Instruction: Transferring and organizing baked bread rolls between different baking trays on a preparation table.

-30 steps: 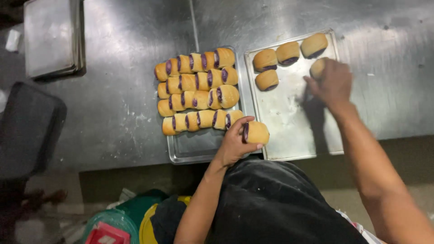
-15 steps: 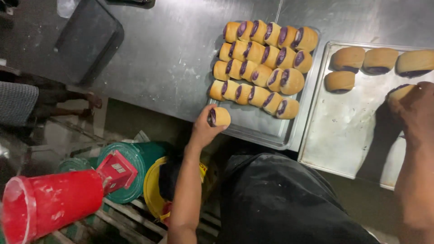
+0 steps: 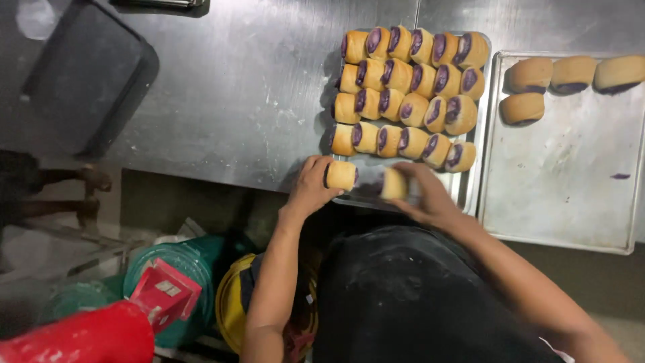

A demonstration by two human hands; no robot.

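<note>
The left hand (image 3: 310, 190) is closed on 1 purple-filled bread roll (image 3: 341, 175) at the near left corner of the filled tray (image 3: 470, 195), centre of the frame; the right hand (image 3: 423, 195) is closed on a second roll (image 3: 394, 183) just beside it, over the same tray's bare near edge; 4 rows of packed rolls (image 3: 403, 94) sit above them; the second tray (image 3: 571, 202), at right, holds 4 buns (image 3: 531, 72) along its top; to do this well, I judge, each roll should be held lightly, cut end facing sideways like its neighbours, snug against the last row without squashing.
</note>
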